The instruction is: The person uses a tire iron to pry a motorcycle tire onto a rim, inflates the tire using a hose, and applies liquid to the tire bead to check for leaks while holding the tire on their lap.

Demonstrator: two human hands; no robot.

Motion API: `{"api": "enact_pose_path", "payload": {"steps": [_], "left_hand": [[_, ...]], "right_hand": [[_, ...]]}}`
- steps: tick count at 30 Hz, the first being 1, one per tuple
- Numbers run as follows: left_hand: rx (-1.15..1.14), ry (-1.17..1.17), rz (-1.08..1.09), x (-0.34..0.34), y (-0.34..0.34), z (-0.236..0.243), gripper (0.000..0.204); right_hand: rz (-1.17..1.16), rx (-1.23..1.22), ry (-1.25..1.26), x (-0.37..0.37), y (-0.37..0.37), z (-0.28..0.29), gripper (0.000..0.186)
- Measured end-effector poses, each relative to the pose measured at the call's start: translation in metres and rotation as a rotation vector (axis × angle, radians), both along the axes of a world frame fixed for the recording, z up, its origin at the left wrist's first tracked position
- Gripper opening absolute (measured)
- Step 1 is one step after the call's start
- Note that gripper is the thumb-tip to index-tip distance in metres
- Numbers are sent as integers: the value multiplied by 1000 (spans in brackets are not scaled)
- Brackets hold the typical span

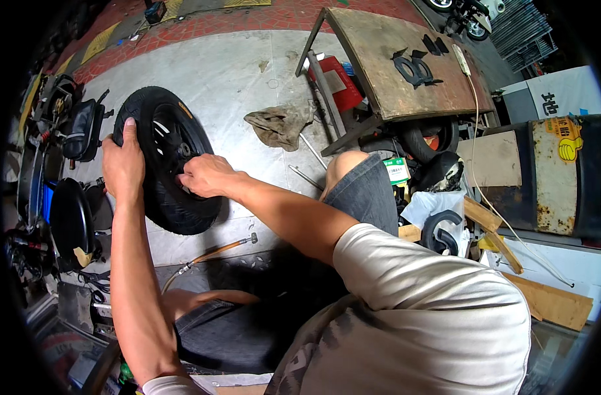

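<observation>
Floor: pale, stretching ahead of the person and beneath the work. Bench: off to the right, well apart from the wheel. Wheel: black tire on a dark rim, in front of the person and left of centre; it looks stood on edge, though its exact tilt is hard to judge.

Hands: left hand is wrapped over the tire's left side, thumb along the tread; right hand is curled in at the rim near the hub. Whether it pinches anything cannot be told, as the fingertips are hidden.

Risk (judgement): wheel could roll or topple if the left grip slackens while the right pushes; fingers could then be caught against the rim.

Room: black bag and round black seat crowd the left. More space lies rightward, up to the crumpled cloth. Hose lies nearer the person, below the tire.
</observation>
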State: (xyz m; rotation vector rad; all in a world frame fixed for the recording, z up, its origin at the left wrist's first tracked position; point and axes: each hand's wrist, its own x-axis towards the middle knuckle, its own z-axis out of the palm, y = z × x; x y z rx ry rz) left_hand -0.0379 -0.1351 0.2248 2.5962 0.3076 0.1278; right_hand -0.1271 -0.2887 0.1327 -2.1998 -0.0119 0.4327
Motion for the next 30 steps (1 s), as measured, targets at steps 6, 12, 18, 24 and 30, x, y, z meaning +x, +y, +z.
{"api": "enact_pose_path", "payload": {"steps": [6, 12, 18, 24, 30], "left_hand": [[18, -29, -7, 6, 0, -8, 92], [20, -8, 2, 1, -5, -1, 93], [30, -1, -14, -6, -11, 5, 93], [34, -26, -26, -5, -13, 2, 89], [40, -36, -52, -9, -18, 5, 87]], "right_hand": [[-30, -18, -80, 1, 1, -22, 35], [-8, -15, -9, 0, 1, -7, 43], [74, -64, 130, 5, -1, -3, 45], [60, -36, 185, 4, -1, -13, 44], [42, -71, 145, 3, 1, -13, 46]]}}
